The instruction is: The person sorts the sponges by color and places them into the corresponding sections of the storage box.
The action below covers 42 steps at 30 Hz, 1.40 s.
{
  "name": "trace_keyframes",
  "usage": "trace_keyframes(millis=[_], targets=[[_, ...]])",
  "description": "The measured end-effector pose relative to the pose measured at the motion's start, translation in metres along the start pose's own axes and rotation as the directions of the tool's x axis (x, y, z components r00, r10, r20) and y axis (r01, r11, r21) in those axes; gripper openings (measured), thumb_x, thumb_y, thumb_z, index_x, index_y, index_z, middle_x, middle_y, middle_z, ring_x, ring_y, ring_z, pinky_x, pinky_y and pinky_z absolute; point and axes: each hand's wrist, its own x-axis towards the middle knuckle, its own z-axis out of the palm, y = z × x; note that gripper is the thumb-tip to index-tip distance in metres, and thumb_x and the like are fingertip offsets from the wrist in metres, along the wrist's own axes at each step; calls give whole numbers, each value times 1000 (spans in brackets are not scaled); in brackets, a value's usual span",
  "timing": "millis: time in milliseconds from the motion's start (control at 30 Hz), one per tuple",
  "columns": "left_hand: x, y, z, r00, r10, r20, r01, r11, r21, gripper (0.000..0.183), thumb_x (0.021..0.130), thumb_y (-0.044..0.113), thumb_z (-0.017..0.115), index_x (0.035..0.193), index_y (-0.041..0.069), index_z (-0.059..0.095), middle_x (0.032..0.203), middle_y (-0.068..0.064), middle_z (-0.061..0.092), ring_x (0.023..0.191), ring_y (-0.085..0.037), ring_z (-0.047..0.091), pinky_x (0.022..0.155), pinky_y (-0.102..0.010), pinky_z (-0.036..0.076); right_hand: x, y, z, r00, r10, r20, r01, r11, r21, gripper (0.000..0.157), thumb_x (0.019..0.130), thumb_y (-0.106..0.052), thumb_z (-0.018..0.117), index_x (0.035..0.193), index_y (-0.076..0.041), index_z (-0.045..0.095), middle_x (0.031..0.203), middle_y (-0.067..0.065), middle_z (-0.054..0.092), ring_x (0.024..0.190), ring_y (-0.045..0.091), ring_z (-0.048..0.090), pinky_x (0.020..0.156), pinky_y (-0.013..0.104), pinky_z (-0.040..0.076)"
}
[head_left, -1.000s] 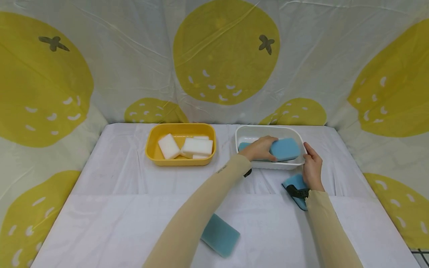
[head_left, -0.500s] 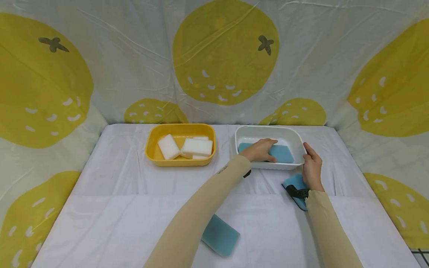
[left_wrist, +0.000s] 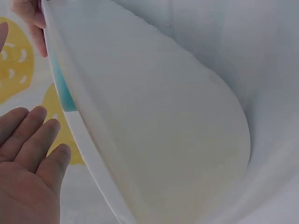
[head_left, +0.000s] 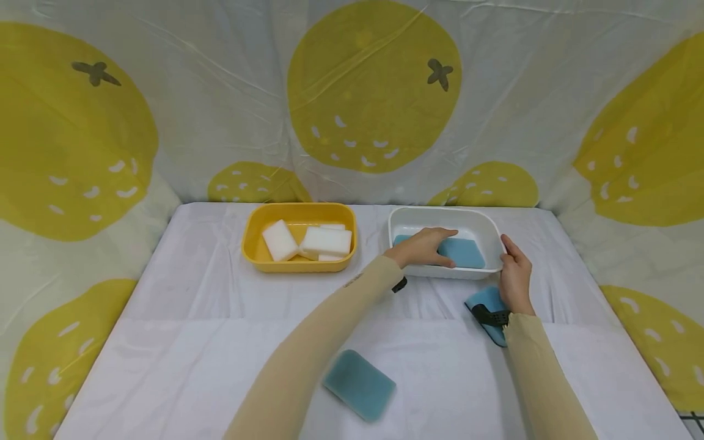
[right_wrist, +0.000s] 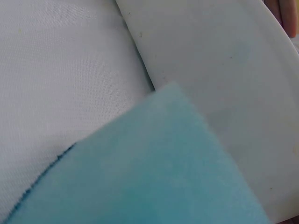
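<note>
Over the white tray (head_left: 440, 212) at the back right, my left hand (head_left: 420, 249) hovers with its fingers spread and holding nothing. Beneath it a blue sponge (head_left: 464, 252) lies flat in the tray, and part of more blue shows left of the hand. In the left wrist view the left hand (left_wrist: 28, 158) is beside the tray wall (left_wrist: 159, 107), apart from it. My right hand (head_left: 516, 278) grips the tray's right end by the rim. Under the right wrist lies another blue sponge (head_left: 486, 299), partly hidden; this sponge (right_wrist: 154, 177) fills the lower right wrist view.
To the left stands a yellow tray (head_left: 299, 267) with several white sponges (head_left: 327, 240). A blue-green sponge (head_left: 360, 385) lies on the white cloth (head_left: 181, 366) near the front, beside the left sleeve. A patterned curtain (head_left: 374, 85) closes off the back and sides.
The blue sponge in my left hand has been let go and now lies lower in the white tray. My left hand has drawn back slightly to the left. The right hand keeps its grip.
</note>
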Motion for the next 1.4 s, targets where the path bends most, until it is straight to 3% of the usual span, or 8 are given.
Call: trace_keyframes(millis=[300, 900, 1100, 1400], targets=[[-22, -2, -8, 998, 54, -27, -54, 998, -32, 76, 89, 34, 68, 149, 7, 32, 151, -4, 35, 138, -12, 29, 108, -16, 24, 0, -1, -1, 1000, 10, 3, -10, 999, 31, 52, 100, 1, 21, 151, -3, 20, 158, 3, 14, 143, 12, 10, 112, 24, 16], [-85, -12, -24, 990, 88, -107, -104, 983, -152, 75, 88, 31, 70, 150, 13, 32, 152, -4, 33, 138, -14, 29, 109, -25, 29, 1, 2, -2, 1000, 17, 8, -17, 1000, -2, 52, 101, -3, 21, 152, -7, 21, 159, 1, 14, 143, 13, 9, 112, 26, 15], [-106, -13, -27, 978, 153, -140, -174, 973, -152, 75, 88, 30, 71, 149, 9, 33, 151, -5, 34, 137, -13, 30, 110, -25, 28, 1, 4, -3, 1000, 15, 17, -15, 1000, 6, 52, 101, -3, 21, 153, -8, 20, 159, 0, 13, 143, 13, 8, 112, 25, 14], [-137, -13, -36, 964, 187, -191, -218, 963, -158, 75, 86, 30, 73, 149, 13, 36, 150, -2, 37, 136, -10, 32, 109, -26, 29, 1, 2, -1, 1000, 13, 1, -13, 1000, 12, 51, 101, -3, 22, 152, -7, 22, 158, 1, 15, 143, 12, 9, 112, 24, 15]])
